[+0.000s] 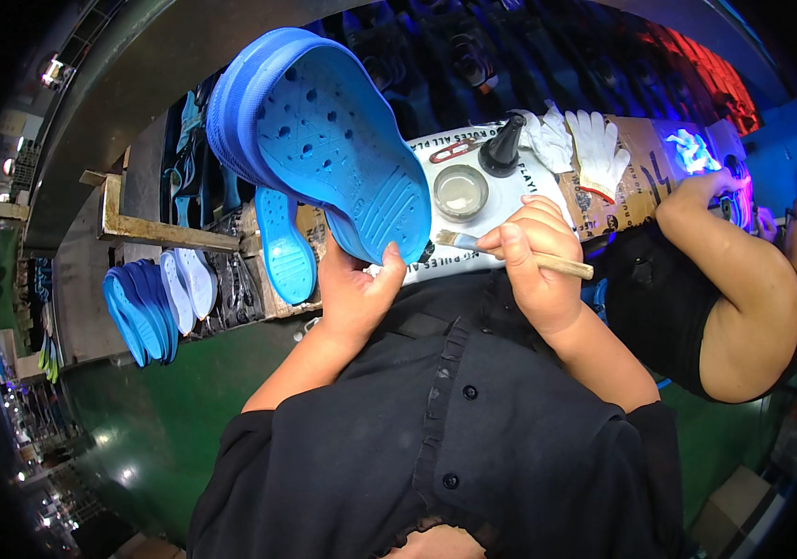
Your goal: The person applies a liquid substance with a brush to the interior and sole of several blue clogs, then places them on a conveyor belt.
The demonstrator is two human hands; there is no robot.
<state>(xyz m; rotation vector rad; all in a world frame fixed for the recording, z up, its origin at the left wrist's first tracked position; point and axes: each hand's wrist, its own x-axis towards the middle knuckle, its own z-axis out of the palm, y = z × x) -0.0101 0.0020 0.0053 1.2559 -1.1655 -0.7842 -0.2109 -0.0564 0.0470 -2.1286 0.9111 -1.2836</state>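
Observation:
My left hand (pixel 357 291) grips a large blue foam clog (pixel 333 140) by its near end, thumb on the edge. The clog is tilted up, its face with holes and ridges turned toward me. In my right hand (pixel 542 275) is a paintbrush (pixel 566 265) with a pale wooden handle, bristles pointing left, close to the clog but apart from it. Just beyond the brush, a round bowl (pixel 461 194) of cloudy or clear liquid rests on a white printed sheet (pixel 510 197). Behind the bowl are a black nozzle bottle (pixel 503 149) and a red-handled tool (pixel 454 151).
White gloves (pixel 596 154) lie right of the bottle. A blue insole (pixel 287 252) lies under the clog; more blue soles (pixel 142 307) and white ones (pixel 189 279) line the left edge. A metal bracket (pixel 161 231) juts in there. A co-worker (pixel 743 261) works close on my right.

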